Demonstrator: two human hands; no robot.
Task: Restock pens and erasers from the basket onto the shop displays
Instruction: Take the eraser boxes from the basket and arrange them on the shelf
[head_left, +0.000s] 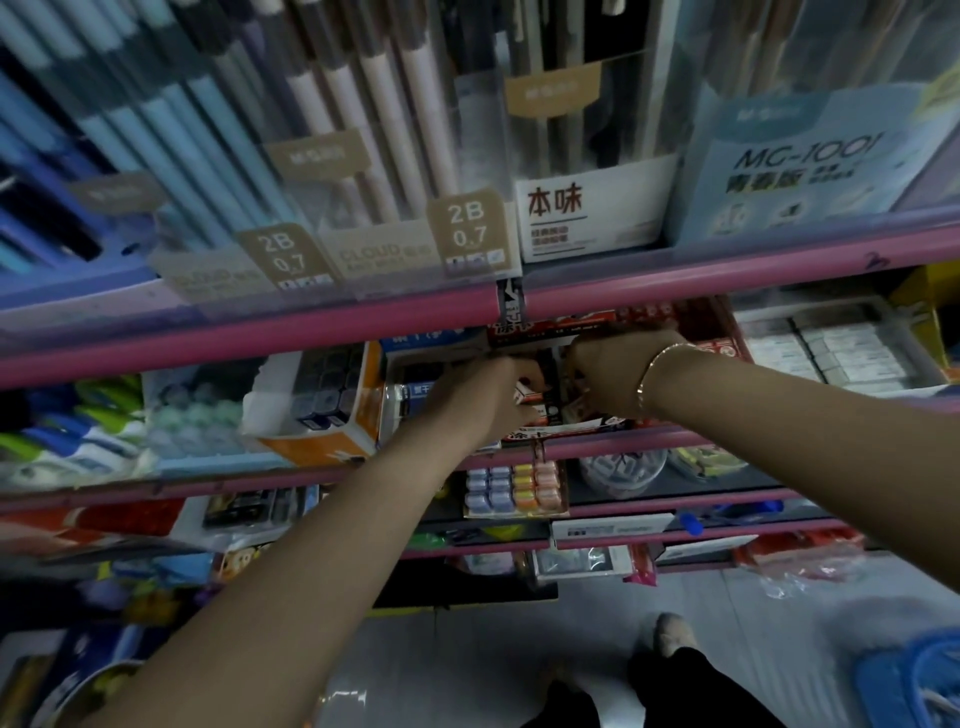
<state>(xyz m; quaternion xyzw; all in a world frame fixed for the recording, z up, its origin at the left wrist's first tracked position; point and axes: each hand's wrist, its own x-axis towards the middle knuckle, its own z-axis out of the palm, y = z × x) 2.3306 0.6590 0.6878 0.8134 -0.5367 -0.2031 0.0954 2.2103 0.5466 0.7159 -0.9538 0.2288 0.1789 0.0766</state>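
Two tan label tabs on the clear pencil holders of the upper shelf each read "2B" over "0.7". Between them, a clear holder front carried the word "CLOUD" in pale letters — the smaller print after it was too blurred to read. To the right, a white card bore the large red-brown characters "本味" above an underline; the lines beneath it were too small to make out. Farther right, a pale blue display card read "MC-1001" — with "青春版" below it. Print on the red-and-white box on the middle shelf was not legible.
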